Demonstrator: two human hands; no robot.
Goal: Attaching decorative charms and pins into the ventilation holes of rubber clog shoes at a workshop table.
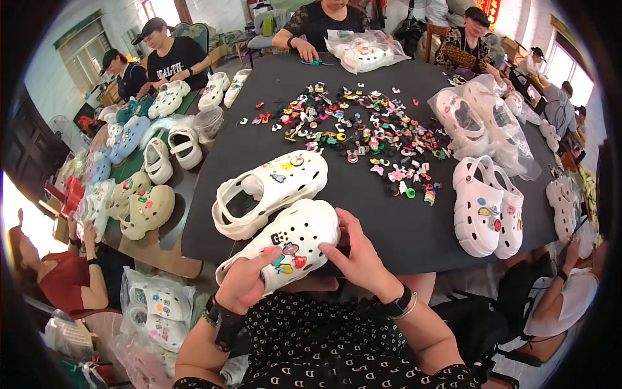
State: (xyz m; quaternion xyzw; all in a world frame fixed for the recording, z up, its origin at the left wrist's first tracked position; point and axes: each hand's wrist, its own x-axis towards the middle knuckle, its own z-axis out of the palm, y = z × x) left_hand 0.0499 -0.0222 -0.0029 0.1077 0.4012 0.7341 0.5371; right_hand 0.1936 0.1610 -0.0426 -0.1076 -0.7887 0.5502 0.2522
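Observation:
A white clog [304, 227] with several colourful charms on its upper is held between my hands at the near table edge. My left hand [249, 275] grips its side towards the heel, the thumb lying over the charms. Around the toe end curls my right hand [359, 256], its thumb pressed near the vent holes; whether a small piece sits under that thumb I cannot tell. Just beyond lies a second white clog [269, 188], also decorated with charms. Past it, a wide heap of loose shoe charms [363, 129] is spread over the black tabletop [402, 240].
A pair of white clogs [483, 207] stands at the right, with bagged clogs [486, 123] behind. Across the table a person's hand [304, 48] is by scissors and a bagged clog [366, 52]. On the left table are beige clogs [149, 211] and a clear tub [208, 123].

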